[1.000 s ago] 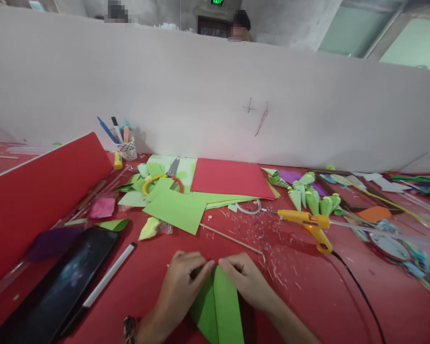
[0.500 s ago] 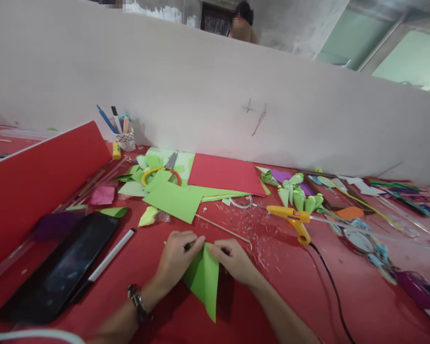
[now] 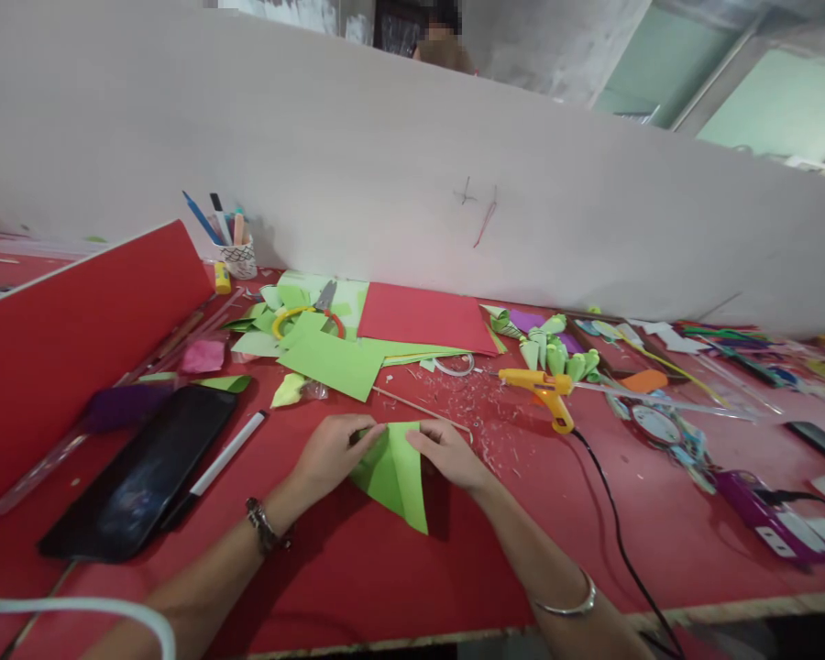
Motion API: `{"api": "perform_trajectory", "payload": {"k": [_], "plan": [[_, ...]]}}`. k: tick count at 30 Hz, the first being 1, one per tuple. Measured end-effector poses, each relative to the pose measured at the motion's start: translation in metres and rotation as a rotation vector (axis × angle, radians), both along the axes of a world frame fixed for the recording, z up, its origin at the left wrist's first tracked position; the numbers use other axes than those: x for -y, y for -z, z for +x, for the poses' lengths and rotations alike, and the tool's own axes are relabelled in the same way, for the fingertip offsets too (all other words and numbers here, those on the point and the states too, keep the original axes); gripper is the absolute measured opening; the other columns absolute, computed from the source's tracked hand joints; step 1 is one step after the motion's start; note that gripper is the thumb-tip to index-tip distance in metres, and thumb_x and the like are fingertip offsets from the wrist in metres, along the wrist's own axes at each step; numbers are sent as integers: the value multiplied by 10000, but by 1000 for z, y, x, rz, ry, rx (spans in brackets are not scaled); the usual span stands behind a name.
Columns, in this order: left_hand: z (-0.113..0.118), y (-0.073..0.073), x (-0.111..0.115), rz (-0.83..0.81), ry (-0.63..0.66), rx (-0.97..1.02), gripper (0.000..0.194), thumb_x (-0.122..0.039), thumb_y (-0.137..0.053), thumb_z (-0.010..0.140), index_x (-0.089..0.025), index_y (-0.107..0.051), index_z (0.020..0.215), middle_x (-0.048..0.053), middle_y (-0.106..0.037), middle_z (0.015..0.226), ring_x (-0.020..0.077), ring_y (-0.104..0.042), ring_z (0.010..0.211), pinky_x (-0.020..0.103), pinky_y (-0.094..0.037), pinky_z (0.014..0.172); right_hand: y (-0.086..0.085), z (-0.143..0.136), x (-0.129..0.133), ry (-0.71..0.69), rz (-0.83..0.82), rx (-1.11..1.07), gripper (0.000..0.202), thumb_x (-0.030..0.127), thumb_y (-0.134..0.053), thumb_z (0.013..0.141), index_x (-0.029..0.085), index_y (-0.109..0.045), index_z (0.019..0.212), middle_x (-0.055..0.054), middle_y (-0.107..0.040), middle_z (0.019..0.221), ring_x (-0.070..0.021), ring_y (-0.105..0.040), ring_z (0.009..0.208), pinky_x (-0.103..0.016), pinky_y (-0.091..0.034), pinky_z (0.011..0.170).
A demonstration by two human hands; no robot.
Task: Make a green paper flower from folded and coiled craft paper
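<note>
Closest in, there's one silver bangle [image 3: 569, 600] on the right forearm and one dark bracelet [image 3: 265, 527] on the left wrist. Two bare hands, one piece of paper between them: the left hand [image 3: 334, 454] and the right hand [image 3: 448, 451] are slightly apart, each pinching an upper edge of the creased green paper [image 3: 397, 472], whose pointed end aims back toward the person.

Left of the left hand is one big black smartphone [image 3: 144, 477], and one white-barrelled marker [image 3: 226, 458] lies between the two. Way out right of the right hand sits one purple power strip [image 3: 774, 527]. One yellow hot glue gun [image 3: 543, 392] is beyond the right hand and off to its right, while one thin wooden stick [image 3: 423, 409] lies just past both hands.

Further ahead of the left hand: one loose green sheet [image 3: 334, 360], then one pair of scissors [image 3: 327, 295] by some jumbled scraps. One red sheet [image 3: 426, 316] shows straight ahead of both hands, with at least five green paper cones [image 3: 554, 350] to its right. Far beyond the left hand, one patterned cup [image 3: 239, 261] holds at least three pens [image 3: 202, 218].
</note>
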State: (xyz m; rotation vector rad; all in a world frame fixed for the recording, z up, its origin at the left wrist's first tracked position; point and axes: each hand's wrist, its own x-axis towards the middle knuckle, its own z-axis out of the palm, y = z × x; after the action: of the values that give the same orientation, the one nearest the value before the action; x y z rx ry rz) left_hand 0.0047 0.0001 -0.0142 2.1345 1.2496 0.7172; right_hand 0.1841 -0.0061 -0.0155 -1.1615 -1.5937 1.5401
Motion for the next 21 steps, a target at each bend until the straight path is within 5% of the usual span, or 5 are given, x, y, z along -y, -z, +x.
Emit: {"api": "perform_trajectory", "payload": {"k": [21], "plan": [[-5, 0, -4, -101, -97, 181, 344, -391, -348, 819, -152, -451, 594, -36, -433, 558, 98, -392, 544, 189, -306, 510, 3, -1, -2, 116, -28, 28, 412, 536, -478, 691, 156, -475, 533, 45, -410, 464, -71, -347, 447, -200, -269, 433]]}}
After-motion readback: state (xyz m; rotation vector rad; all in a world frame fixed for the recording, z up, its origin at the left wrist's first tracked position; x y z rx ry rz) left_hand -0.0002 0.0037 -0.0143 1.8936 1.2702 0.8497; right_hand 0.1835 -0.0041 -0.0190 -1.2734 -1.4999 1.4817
